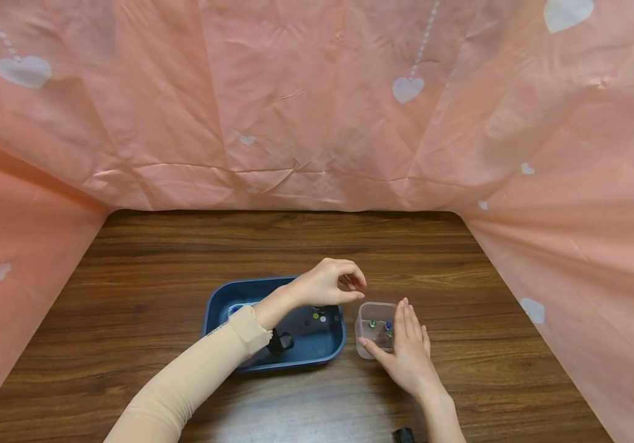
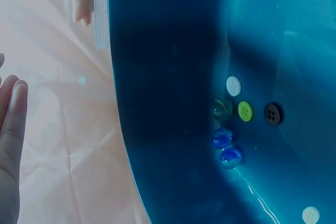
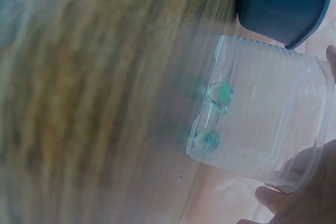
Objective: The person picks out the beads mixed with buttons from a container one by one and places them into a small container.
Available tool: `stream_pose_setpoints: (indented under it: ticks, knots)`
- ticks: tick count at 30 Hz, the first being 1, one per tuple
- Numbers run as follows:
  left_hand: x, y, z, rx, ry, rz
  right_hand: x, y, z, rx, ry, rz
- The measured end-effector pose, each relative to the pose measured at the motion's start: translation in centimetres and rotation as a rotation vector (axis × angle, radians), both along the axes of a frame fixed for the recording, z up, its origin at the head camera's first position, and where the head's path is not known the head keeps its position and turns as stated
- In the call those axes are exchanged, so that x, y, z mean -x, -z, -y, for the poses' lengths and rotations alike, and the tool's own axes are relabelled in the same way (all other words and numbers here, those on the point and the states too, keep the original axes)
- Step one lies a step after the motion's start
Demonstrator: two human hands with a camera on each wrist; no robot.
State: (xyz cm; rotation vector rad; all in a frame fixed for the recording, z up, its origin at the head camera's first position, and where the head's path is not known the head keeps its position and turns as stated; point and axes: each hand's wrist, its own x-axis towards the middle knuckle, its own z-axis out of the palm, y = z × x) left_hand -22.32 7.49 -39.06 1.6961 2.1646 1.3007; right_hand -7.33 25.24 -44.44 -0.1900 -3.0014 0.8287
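My left hand (image 1: 332,282) hovers palm-down over the right end of a blue basin (image 1: 322,359), fingers loosely bent and thumb apart from them. Nothing shows between its fingers. In the basin, the left wrist view shows blue marbles (image 2: 231,158), a green marble (image 2: 222,109), and white (image 2: 233,86), yellow-green (image 2: 245,112) and black (image 2: 273,114) buttons. My right hand (image 1: 409,357) rests against a small clear plastic container (image 1: 368,351), straight fingers along its right side, thumb at the near-left rim. Inside lie a green marble (image 1: 372,323) and a blue marble (image 1: 388,325).
The basin and container stand side by side on a wooden table (image 1: 156,252). Pink cloth (image 1: 317,123) with white hearts hangs behind the table and along both sides. A black object (image 1: 403,435) is beside the right wrist at the near edge of view.
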Motion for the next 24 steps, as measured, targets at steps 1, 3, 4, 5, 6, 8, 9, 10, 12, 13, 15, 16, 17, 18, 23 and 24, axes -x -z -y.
stream_pose_setpoints:
  ticks: [1, 3, 4, 5, 6, 8, 9, 10, 12, 13, 15, 16, 17, 18, 23, 24]
  knots:
    - [0.0, 0.0, 0.1, -0.007, 0.000, -0.001, 0.0, 0.0, 0.0, -0.001, 0.000, 0.000]
    - [0.1, 0.1, 0.3, -0.014, 0.000, 0.002, 0.0, 0.0, 0.0, 0.000, 0.001, 0.001]
    - [0.2, 0.1, 0.4, -0.014, 0.001, 0.006, 0.0, 0.0, 0.0, -0.002, 0.002, -0.002]
    - [0.2, 0.1, 0.5, -0.013, -0.002, 0.007, 0.0, 0.0, 0.0, -0.006, 0.002, -0.004]
    - [0.2, 0.2, 0.6, -0.009, -0.003, 0.008, 0.0, 0.0, 0.0, -0.007, 0.003, -0.004]
    - [0.3, 0.3, 0.8, 0.003, -0.010, 0.012, 0.0, 0.0, 0.1, -0.009, 0.003, -0.003]
    - [0.3, 0.3, 1.0, 0.011, -0.014, 0.012, 0.0, 0.0, 0.1, -0.009, 0.003, 0.000]
    - [0.3, 0.3, 1.1, 0.016, -0.018, 0.014, 0.0, 0.0, 0.1, -0.009, 0.005, 0.002]
    - [0.4, 0.4, 1.3, 0.018, -0.023, 0.016, 0.0, 0.0, 0.1, -0.007, 0.006, 0.008]
    - [0.4, 0.4, 1.3, 0.019, -0.027, 0.013, 0.0, 0.0, 0.0, -0.008, 0.006, 0.010]
    - [0.5, 0.5, 1.5, 0.017, -0.032, 0.007, 0.1, 0.0, 0.0, -0.007, 0.008, 0.014]
    - [0.5, 0.5, 1.5, 0.014, -0.034, 0.006, 0.1, 0.0, 0.0, -0.006, 0.008, 0.015]
    - [0.6, 0.5, 1.6, 0.010, -0.036, 0.007, 0.1, 0.0, 0.0, -0.007, 0.008, 0.017]
    - [0.6, 0.6, 1.7, 0.008, -0.040, 0.007, 0.1, 0.0, -0.1, -0.008, 0.008, 0.018]
    - [0.9, 0.7, 2.2, 0.003, -0.059, 0.018, 0.1, 0.0, -0.1, -0.029, 0.007, 0.006]
    - [1.0, 0.7, 2.3, 0.004, -0.062, 0.019, 0.1, 0.0, -0.1, -0.032, 0.007, 0.004]
